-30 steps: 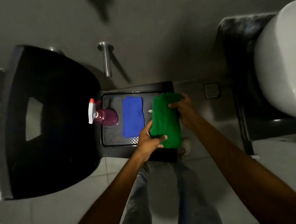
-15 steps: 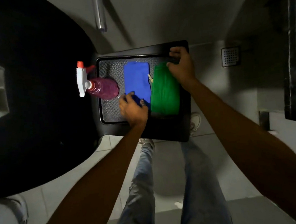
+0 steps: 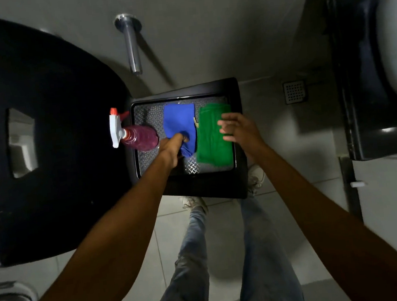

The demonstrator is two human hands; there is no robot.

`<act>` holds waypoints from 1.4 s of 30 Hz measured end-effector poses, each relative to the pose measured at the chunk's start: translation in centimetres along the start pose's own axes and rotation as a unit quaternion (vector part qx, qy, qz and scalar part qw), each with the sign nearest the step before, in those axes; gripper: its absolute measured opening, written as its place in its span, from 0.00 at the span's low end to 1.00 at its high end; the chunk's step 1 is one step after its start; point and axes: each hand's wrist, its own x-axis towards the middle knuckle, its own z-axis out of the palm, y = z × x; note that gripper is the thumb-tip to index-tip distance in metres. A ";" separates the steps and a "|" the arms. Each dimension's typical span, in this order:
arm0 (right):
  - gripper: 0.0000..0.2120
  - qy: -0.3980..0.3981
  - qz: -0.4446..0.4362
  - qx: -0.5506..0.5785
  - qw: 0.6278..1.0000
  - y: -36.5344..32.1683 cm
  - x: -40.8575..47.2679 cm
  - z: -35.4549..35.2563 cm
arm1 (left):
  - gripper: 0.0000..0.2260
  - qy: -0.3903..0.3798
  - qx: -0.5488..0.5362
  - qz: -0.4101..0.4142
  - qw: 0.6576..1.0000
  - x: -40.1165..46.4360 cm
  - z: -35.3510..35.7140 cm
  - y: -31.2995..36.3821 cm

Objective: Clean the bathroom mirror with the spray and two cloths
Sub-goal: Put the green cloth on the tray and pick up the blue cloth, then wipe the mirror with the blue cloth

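A big black dispenser (image 3: 52,130) fills the left side of the room, and just beside its right edge sits a black tray (image 3: 238,132) with a ribbed metal floor. Three things lie in the tray. The green cloth (image 3: 210,146), folded long, runs along the tray's right edge. The blue cloth (image 3: 180,120) lies in the middle, just beside the green one, its near end bunched up and lifted off the tray floor. The spray bottle (image 3: 140,137), filled with purple liquid, stands at the tray's left edge, its white trigger head with a red tip pointing away from the cloths toward the dispenser. The person's left hand (image 3: 171,148) has its fingers curled tight around the near end of the blue cloth. The right hand (image 3: 241,129) is over the green cloth's right side, fingers spread loose and holding nothing; whether it touches the cloth I cannot tell.
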 end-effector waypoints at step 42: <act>0.28 0.343 -0.689 -0.101 0.630 -64.3 -18.2 -21.3 | 0.32 0.377 0.463 0.795 0.108 -72.3 8.4 59.1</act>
